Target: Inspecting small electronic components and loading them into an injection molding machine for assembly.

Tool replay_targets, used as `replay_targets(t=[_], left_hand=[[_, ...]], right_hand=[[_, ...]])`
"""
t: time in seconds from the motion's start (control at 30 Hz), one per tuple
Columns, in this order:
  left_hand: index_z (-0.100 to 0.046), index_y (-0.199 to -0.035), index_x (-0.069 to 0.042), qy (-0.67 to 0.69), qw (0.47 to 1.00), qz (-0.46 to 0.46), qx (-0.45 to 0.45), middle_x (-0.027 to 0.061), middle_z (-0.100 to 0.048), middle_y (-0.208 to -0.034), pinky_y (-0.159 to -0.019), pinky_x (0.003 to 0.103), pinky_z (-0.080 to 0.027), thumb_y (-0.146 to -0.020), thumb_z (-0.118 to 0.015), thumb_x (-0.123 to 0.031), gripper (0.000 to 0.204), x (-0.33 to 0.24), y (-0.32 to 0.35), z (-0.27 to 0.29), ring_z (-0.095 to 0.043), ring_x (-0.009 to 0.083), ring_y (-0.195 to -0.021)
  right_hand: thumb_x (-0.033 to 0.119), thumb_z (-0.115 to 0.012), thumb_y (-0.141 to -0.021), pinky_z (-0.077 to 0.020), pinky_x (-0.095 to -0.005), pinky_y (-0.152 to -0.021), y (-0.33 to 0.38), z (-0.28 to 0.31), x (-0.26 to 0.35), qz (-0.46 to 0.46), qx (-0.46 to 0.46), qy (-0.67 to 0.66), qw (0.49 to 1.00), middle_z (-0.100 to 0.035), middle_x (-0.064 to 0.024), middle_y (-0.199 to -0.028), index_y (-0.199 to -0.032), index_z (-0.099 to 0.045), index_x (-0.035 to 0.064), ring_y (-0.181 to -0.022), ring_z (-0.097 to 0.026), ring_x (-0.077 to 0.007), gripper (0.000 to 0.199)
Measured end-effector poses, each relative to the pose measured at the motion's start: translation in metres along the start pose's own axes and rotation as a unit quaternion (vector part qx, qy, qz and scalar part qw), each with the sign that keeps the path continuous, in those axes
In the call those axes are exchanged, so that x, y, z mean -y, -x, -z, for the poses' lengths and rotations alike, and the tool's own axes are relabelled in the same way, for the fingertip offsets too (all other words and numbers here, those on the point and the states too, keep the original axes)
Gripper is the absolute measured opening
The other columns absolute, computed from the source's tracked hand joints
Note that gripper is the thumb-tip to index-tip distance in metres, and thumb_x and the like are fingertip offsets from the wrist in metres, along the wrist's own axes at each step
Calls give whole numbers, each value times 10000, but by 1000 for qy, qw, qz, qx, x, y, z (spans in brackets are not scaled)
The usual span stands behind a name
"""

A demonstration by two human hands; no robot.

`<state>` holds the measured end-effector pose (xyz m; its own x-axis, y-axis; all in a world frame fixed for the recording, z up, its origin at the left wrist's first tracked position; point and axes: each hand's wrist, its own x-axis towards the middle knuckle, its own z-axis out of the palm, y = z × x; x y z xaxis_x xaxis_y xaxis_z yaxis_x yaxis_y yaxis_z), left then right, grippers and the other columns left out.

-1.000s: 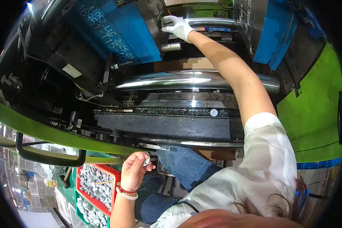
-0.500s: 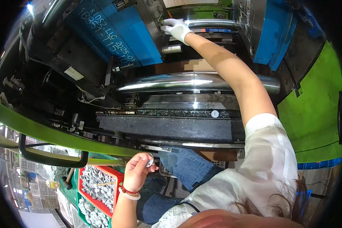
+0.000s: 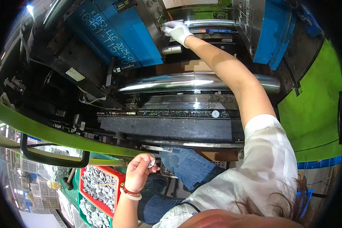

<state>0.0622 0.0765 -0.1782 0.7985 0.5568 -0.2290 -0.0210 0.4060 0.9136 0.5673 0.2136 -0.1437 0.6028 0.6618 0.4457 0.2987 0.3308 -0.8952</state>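
My left hand, bare and with bracelets at the wrist, pinches a small pale round disc between thumb and fingers, in front of the machine's near edge. Far off, my right hand in a white glove reaches to the inner metal face of the blue mould half on the left. Its fingers are bent together against that face; whatever is between them is hidden. Just below the glove a short metal guide pin sticks out of the mould.
Opposite stands the other blue mould half. A thick polished bar crosses beneath my right forearm. One loose white disc lies on the machine bed. At lower left, a red tray and a green tray hold many small grey parts.
The fingers of my right glove have curled in closer at the mould face. My left hand keeps its disc and has barely moved; the whole view shifts slightly.
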Motion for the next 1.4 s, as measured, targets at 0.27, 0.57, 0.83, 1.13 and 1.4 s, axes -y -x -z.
replay_targets(t=[0.27,0.57,0.83,1.13,1.4], left_hand=[[-615,-982,-33,9,1000,1,2,33,-612,-873,-787,351,-526,-997,-524,-169,164,0,2,1,-587,137,-724],[-614,-972,-42,-2,1000,5,3,36,-617,-916,-786,354,-531,-995,-528,-170,155,1,4,2,-590,140,-732],[-612,-970,-42,-6,1000,8,4,35,-614,-918,-789,354,-532,-996,-528,-168,154,2,5,1,-589,135,-738],[-610,-963,-46,-15,1000,3,8,32,-610,-931,-790,347,-528,-996,-528,-169,152,2,5,2,-585,133,-738],[-608,-955,-44,-17,1000,4,14,32,-611,-955,-789,346,-527,-998,-523,-160,149,3,4,0,-586,130,-742]], right_hand=[[273,-733,-822,-511,-290,-803,-7,-4,-5,18,-31,85,996,-714,-121,-997,-1136,-667,11,-847,-672,-173,415],[256,-730,-798,-499,-310,-841,1,1,3,91,-44,203,974,-717,-111,-980,-1042,-724,87,-888,-672,-223,297],[241,-713,-794,-509,-313,-824,-4,-3,7,46,-55,160,985,-718,-103,-977,-1007,-730,92,-883,-675,-224,261],[239,-688,-804,-494,-326,-874,-2,2,11,102,-29,206,973,-707,-116,-1016,-1016,-725,88,-952,-663,-246,263],[245,-695,-775,-507,-319,-852,-24,2,-9,65,6,118,991,-712,-115,-986,-1012,-720,74,-913,-671,-249,293]])
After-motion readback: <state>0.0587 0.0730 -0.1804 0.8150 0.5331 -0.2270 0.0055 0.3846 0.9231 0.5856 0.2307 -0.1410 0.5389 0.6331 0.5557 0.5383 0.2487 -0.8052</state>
